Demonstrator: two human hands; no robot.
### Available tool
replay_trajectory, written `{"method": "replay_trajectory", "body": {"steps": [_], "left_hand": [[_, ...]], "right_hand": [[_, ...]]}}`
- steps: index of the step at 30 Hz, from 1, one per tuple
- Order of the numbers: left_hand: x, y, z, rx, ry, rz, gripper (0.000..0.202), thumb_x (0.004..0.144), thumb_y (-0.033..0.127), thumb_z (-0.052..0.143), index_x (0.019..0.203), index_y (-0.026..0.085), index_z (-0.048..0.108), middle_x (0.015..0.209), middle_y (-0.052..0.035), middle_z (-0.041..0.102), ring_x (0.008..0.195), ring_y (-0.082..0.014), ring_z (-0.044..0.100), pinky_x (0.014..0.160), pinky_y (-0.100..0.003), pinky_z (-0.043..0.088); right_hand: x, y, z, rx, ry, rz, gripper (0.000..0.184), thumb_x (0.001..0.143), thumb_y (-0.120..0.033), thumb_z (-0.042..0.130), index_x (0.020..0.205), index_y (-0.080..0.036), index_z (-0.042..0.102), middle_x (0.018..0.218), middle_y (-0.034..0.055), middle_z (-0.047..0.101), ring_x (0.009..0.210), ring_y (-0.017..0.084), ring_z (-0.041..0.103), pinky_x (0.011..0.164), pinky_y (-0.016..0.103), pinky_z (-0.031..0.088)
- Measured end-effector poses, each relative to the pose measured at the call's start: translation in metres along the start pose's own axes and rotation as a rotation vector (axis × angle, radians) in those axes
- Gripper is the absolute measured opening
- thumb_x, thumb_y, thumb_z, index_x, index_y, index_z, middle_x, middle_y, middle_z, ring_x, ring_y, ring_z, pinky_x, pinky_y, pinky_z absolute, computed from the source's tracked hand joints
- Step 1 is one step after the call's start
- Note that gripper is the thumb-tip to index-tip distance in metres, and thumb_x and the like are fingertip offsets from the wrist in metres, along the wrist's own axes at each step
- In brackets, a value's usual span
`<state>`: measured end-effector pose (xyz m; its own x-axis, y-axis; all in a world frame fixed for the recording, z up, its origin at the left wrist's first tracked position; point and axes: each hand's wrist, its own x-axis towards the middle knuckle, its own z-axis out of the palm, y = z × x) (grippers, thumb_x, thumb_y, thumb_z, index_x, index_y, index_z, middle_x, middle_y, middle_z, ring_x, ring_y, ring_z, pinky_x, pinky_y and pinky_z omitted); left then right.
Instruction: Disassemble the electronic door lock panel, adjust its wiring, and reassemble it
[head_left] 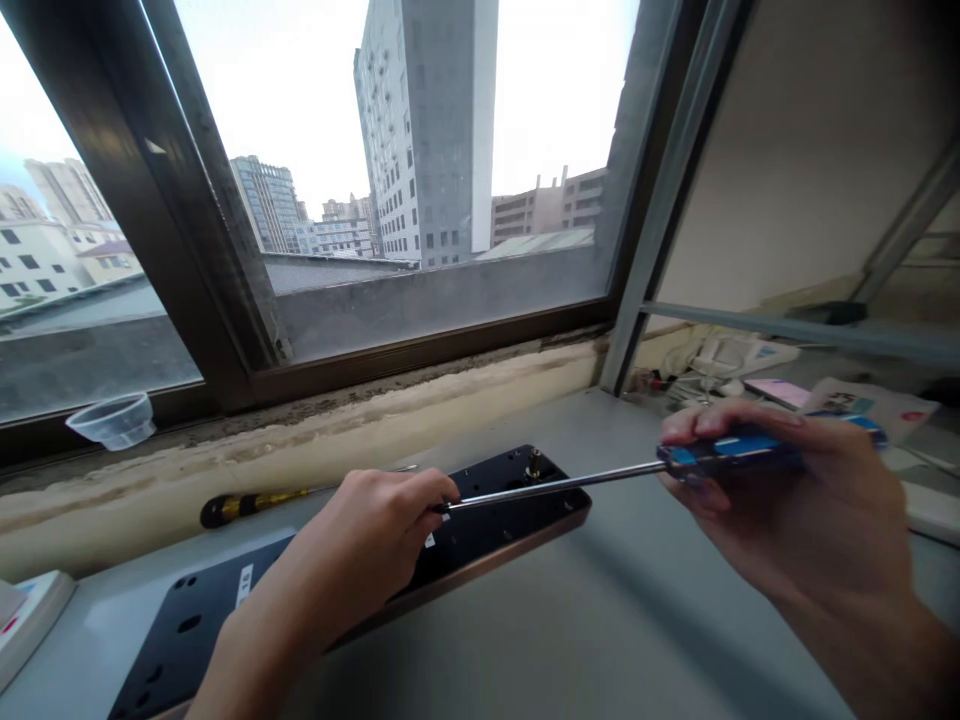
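My right hand (795,500) is wrapped round the blue handle of a screwdriver (562,487), whose long metal shaft points left, nearly level. At its tip, the thumb and fingers of my left hand (382,525) are pinched together; a small dark bit shows there, too small to name. Below both lies a long black panel (517,525) with a copper-coloured edge, partly covered by my left hand and forearm. A brass-coloured post (534,463) stands near its far right end. Holes and a white label mark its left part.
Behind the panel, a black-and-yellow screwdriver (251,505) lies along the wall. A clear plastic cup (114,420) rests on the window sill. A white power strip (37,615) is at the left edge. A metal frame (637,320) stands at the right, with papers and cables beyond it.
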<state>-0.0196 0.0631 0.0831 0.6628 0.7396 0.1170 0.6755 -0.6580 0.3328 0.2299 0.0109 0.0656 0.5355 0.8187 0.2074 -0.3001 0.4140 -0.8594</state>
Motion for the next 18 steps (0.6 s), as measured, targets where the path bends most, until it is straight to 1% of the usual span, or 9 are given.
{"method": "replay_trajectory", "body": {"steps": [2,4,7,8,10,12,14,16,18], "left_hand": [[0.000,-0.001,0.000,-0.019,-0.003,-0.027,0.025,0.080,0.027,0.048,0.102,0.029,0.060,0.095,0.0014,0.069,0.085,-0.0181,0.062,0.072,-0.026,0.044],[-0.001,-0.005,-0.003,-0.039,-0.006,-0.058,0.037,0.078,0.033,0.053,0.114,0.034,0.053,0.110,0.0019,0.065,0.097,-0.0204,0.059,0.079,-0.028,0.044],[-0.006,-0.019,-0.012,-0.025,-0.013,-0.134,0.048,0.079,0.043,0.048,0.126,0.032,0.043,0.126,-0.0015,0.055,0.113,-0.0236,0.050,0.092,-0.034,0.038],[-0.008,-0.025,-0.016,-0.017,-0.028,-0.173,0.050,0.080,0.046,0.046,0.127,0.030,0.043,0.127,-0.0034,0.054,0.115,-0.0247,0.049,0.094,-0.036,0.036],[-0.015,-0.038,-0.025,-0.028,-0.106,-0.256,0.055,0.078,0.053,0.045,0.125,0.026,0.047,0.128,-0.0063,0.054,0.116,-0.0270,0.047,0.096,-0.037,0.034],[-0.022,-0.050,-0.033,-0.069,-0.162,-0.345,0.057,0.074,0.056,0.048,0.121,0.025,0.053,0.127,-0.0060,0.054,0.115,-0.0276,0.047,0.097,-0.034,0.032],[-0.028,-0.059,-0.038,-0.137,-0.168,-0.405,0.047,0.078,0.052,0.045,0.112,0.024,0.059,0.120,-0.0026,0.060,0.110,-0.0242,0.051,0.093,-0.028,0.034],[-0.032,-0.067,-0.040,-0.180,-0.167,-0.441,0.039,0.082,0.046,0.039,0.096,0.022,0.066,0.102,0.0009,0.068,0.097,-0.0205,0.056,0.084,-0.023,0.038],[-0.033,-0.076,-0.037,-0.180,-0.143,-0.468,0.038,0.081,0.044,0.040,0.079,0.020,0.068,0.081,0.0034,0.069,0.080,-0.0176,0.058,0.072,-0.020,0.040]], "right_hand": [[0.000,0.001,-0.001,0.015,0.008,0.010,0.019,0.057,-0.036,0.061,0.046,-0.021,0.060,0.055,0.0038,0.056,0.032,0.007,0.038,0.030,0.022,0.026],[0.001,0.001,-0.002,0.049,0.043,0.010,0.017,0.059,-0.035,0.061,0.047,-0.022,0.060,0.055,0.0032,0.056,0.035,0.008,0.039,0.030,0.022,0.027],[0.003,-0.006,-0.002,0.104,0.144,-0.034,0.012,0.055,-0.029,0.062,0.048,-0.021,0.058,0.053,0.0012,0.053,0.044,0.009,0.045,0.029,0.019,0.028],[0.005,-0.009,-0.001,0.114,0.184,-0.058,0.010,0.051,-0.027,0.063,0.047,-0.020,0.057,0.052,0.0005,0.051,0.047,0.010,0.047,0.029,0.018,0.027],[0.008,-0.020,0.002,0.110,0.229,-0.110,0.008,0.046,-0.024,0.061,0.046,-0.019,0.055,0.049,-0.0011,0.047,0.051,0.010,0.049,0.027,0.017,0.024],[0.014,-0.032,0.008,0.088,0.228,-0.169,0.009,0.047,-0.023,0.060,0.046,-0.018,0.053,0.049,-0.0027,0.044,0.050,0.009,0.049,0.025,0.019,0.019],[0.020,-0.043,0.017,0.067,0.180,-0.238,0.011,0.051,-0.023,0.060,0.048,-0.018,0.051,0.049,-0.0042,0.043,0.047,0.008,0.048,0.025,0.021,0.017],[0.026,-0.050,0.030,0.046,0.123,-0.314,0.013,0.053,-0.023,0.061,0.048,-0.019,0.050,0.048,-0.0053,0.044,0.044,0.007,0.048,0.027,0.021,0.019],[0.030,-0.052,0.046,0.001,0.067,-0.388,0.014,0.054,-0.023,0.062,0.049,-0.019,0.049,0.045,-0.0059,0.045,0.041,0.007,0.049,0.030,0.020,0.024]]}}
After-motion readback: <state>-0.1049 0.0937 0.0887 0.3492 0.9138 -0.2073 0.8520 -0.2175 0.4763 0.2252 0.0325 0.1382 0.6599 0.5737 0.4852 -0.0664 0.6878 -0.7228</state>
